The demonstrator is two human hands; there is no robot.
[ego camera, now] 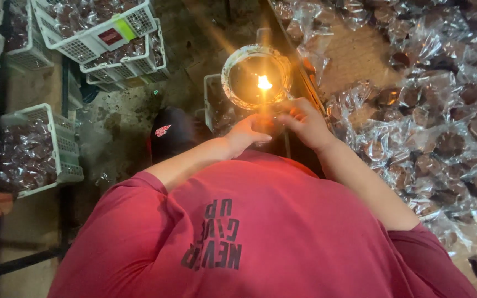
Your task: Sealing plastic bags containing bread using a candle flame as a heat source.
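Both hands are working close together just below a lit flame point(264, 83) that is burning inside a round, light-rimmed dish point(233, 62). The left hand point(248, 134) and the right hand point(305, 122) are pinching something small between their fingertips; glare is hiding it, so I cannot tell what it is, though a clear film wrapper seems likely given the heap of wrapped brown pieces point(432, 116) lying on the table point(360, 55) to the right. Fingers are sitting very near the flame, so a burn is looking possible if either hand is drifting upward. Thin film is also risking melting through or catching if it is lingering in the heat. Loose wrappers are lying near the dish, which is adding to the fire hazard. White baskets point(56, 149) of wrapped pieces are standing well apart at the left.
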